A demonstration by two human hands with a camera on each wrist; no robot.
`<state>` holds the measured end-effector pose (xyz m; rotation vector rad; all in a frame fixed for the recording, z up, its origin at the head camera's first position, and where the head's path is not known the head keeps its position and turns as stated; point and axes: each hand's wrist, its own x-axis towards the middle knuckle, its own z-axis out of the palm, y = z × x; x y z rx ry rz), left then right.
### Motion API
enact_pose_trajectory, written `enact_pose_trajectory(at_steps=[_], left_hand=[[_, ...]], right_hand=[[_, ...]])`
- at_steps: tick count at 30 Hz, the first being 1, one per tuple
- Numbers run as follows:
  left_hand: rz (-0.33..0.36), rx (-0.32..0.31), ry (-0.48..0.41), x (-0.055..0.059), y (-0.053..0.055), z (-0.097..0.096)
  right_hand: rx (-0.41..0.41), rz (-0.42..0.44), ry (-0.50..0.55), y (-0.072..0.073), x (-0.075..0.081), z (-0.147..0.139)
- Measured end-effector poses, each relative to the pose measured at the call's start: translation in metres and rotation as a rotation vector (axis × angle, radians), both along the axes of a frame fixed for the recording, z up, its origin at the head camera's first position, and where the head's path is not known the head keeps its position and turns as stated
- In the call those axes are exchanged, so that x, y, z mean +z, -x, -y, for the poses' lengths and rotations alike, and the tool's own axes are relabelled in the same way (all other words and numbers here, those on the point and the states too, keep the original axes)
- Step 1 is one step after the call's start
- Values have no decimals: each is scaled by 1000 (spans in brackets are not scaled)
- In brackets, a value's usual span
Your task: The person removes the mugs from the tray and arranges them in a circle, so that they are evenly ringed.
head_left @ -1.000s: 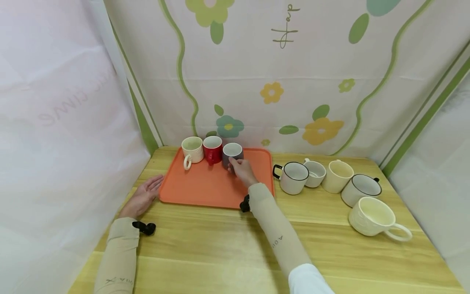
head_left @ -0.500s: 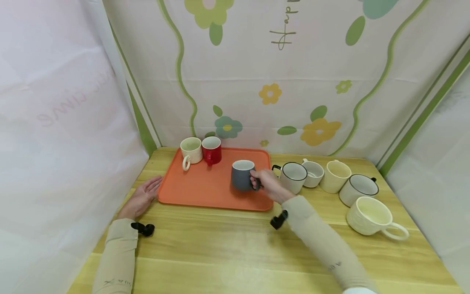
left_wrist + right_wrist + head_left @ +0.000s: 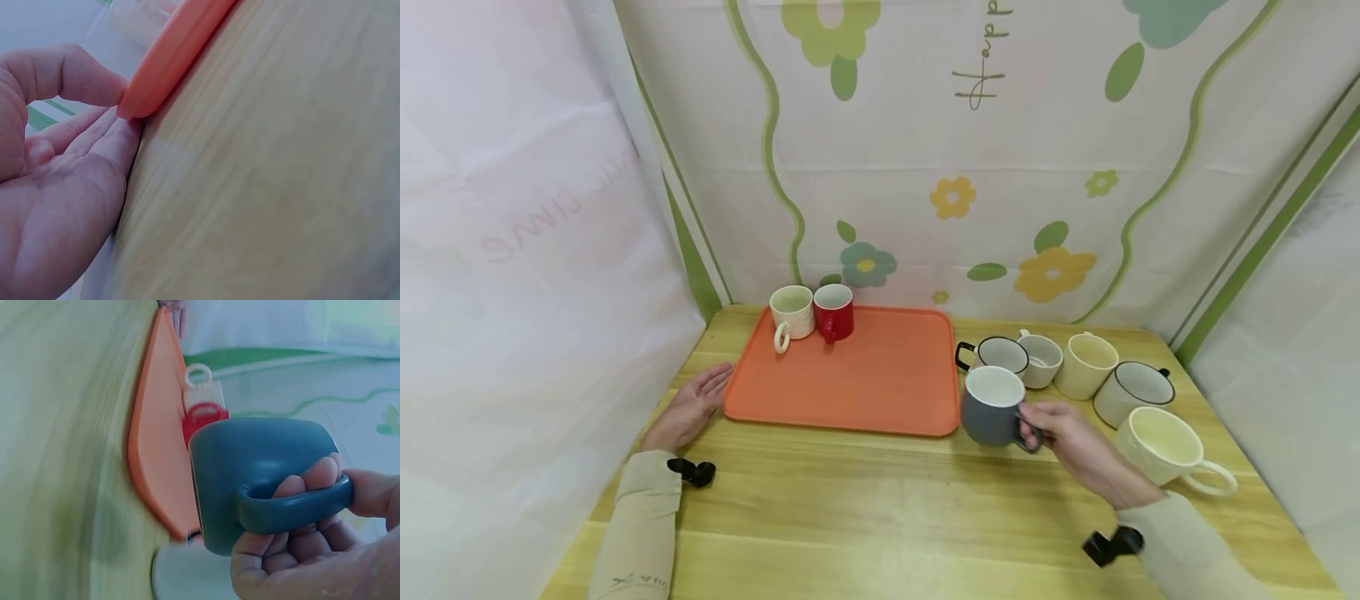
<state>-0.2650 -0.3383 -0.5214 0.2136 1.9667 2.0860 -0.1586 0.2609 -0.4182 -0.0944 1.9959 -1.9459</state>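
R hand (image 3: 1078,446) gripped grey mug (image 3: 985,415) by handle (image 3: 294,514), fingers (image 3: 291,486) curled, 4 o'clk of tray (image 3: 842,387); L hand (image 3: 691,402), fingers approx straight, prob touched tray rim (image 3: 165,81), 8 o'clk.

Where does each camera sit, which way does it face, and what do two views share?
Head: worn on head, facing forward and down over the orange tray; left grip, right grip and sleeves show.
Left wrist: on that wrist, facing the orange tray's edge; only the left grip shows.
Right wrist: on that wrist, facing the grey mug and orange tray beyond; both grips show.
Shared: head and right wrist both show the red mug.
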Motion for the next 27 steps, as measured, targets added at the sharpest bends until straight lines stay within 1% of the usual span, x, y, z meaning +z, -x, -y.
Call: enact_pose_trajectory(at_steps=[2, 6, 11, 14, 17, 22, 24, 27], left_hand=[[7, 10, -1, -1, 0, -1], [18, 17, 0, -2, 0, -1], [23, 12, 0, -2, 1, -1], [20, 9, 6, 0, 1, -1], [15, 1, 7, 2, 1, -2], [4, -14, -4, 1, 1, -1], [9, -14, -14, 1, 1, -1], [14, -10, -17, 0, 0, -1]], right_hand=[[13, -16, 21, -13, -1, -18], [11, -49, 52, -36, -5, -53], [-42, -93, 25, -60, -19, -88], [-60, -98, 40, -72, -29, -103], [-79, -99, 83, -81, -37, -113], [-110, -128, 207, -92, -51, -119], [-137, -134, 262, -96, -56, -118], [-201, -125, 301, -98, -63, -115]])
